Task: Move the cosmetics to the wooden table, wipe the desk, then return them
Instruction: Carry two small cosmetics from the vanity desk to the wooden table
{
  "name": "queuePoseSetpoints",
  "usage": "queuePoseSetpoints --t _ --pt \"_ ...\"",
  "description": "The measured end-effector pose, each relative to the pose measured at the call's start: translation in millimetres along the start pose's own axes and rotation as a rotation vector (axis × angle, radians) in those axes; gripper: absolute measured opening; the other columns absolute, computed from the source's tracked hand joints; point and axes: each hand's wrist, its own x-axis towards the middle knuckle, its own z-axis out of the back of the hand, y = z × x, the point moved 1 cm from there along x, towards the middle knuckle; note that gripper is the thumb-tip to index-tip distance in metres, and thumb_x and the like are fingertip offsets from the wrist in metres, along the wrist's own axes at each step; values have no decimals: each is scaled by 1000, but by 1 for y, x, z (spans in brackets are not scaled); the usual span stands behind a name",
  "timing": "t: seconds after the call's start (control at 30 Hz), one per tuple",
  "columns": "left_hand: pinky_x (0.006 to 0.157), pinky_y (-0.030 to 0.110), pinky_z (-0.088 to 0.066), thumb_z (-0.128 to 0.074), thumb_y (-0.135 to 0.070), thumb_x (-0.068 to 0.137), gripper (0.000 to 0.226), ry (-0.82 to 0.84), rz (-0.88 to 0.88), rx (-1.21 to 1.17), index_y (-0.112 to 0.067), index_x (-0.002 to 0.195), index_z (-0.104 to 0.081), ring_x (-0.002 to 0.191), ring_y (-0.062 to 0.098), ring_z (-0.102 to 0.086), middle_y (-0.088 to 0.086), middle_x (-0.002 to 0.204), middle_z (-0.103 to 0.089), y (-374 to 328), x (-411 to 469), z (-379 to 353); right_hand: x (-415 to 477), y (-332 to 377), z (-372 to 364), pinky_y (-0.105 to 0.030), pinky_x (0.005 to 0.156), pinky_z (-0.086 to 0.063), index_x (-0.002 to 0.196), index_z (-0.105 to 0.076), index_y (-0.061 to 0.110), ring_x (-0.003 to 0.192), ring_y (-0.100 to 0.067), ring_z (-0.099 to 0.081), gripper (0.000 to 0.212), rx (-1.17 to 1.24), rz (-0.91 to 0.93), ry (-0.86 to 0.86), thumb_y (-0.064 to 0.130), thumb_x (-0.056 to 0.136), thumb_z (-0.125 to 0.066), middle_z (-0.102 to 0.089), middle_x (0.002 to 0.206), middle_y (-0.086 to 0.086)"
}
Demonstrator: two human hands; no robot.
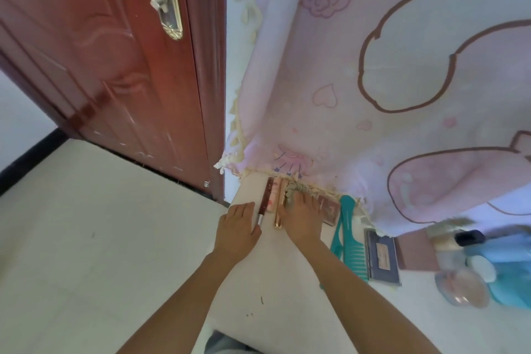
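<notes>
Cosmetic tubes [271, 197] lie between left hand [238, 228] and right hand [301, 217].

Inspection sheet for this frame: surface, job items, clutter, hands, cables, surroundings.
Surface: white desk, dark specks near the front.
Job's things: dark red stick, pink tube, gold tube, dark palette, teal comb, blue-grey case, round compact, lined along the far edge.
Clutter: blue item, blurred.
Hands: left hand flat beside the dark red stick; right hand flat by the gold tube, fingertips blurred.
Cables: nothing seen.
Surroundings: red-brown door, pink cloth hanging over the far edge, pale floor.
</notes>
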Motion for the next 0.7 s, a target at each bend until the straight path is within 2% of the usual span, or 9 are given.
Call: queuePoseSetpoints --t 0.07,0.17,0.27,0.4,0.53,0.63,0.7 --pt "103 31 -29 -40 -30 94 51 15 37 9 -14 141 -26 132 18 -30 -1 143 -36 -2 2 1 11 1 1 -37 102 -29 127 -42 8 125 -27 -38 45 -53 -15 42 35 91 -44 -47 132 -10" --pt "101 30 -31 -37 -32 95 51 26 83 23 -15 141 -24 131 17 -31 -2 143 -37 -4 7 1 19 0 -1 -38 102 -29 125 -44 8 125 -27 -38 46 -73 -21 99 36 89 -48 -48 131 -10" --pt "95 31 -35 -37 -35 95 48 36 146 45 -14 137 -30 126 20 -36 1 135 -44 -10 14 1 24 1 -5 -38 101 -29 121 -48 9 123 -26 -39 44 -87 -35 119 35 85 -55 -51 127 -9" --pt "85 32 -41 -39 -45 92 45 42 257 109 -12 124 -42 115 23 -43 5 120 -52 -26 32 6 28 1 -6 -37 97 -29 110 -54 11 119 -25 -43 31 -19 -52 97 30 85 -54 -59 118 -6" --pt "83 33 -42 -41 -46 91 45 -5 304 97 -10 116 -46 113 25 -45 7 117 -52 -36 45 5 29 -8 0 -35 96 -32 118 -53 11 115 -26 -47 43 81 -26 -19 34 82 -53 -61 116 -8" --pt "85 35 -42 -43 -46 89 46 -31 347 35 -10 119 -45 114 26 -44 8 117 -52 -44 52 2 24 -15 9 -37 87 -39 107 -60 7 102 -30 -54 56 168 23 -117 48 75 -39 -65 102 -13" --pt "83 35 -42 -47 -40 87 45 -21 355 15 -12 122 -43 113 26 -44 8 116 -51 -51 56 -1 16 -18 16 -38 79 -42 98 -63 4 91 -31 -56 61 243 63 -171 50 70 -33 -66 91 -15"
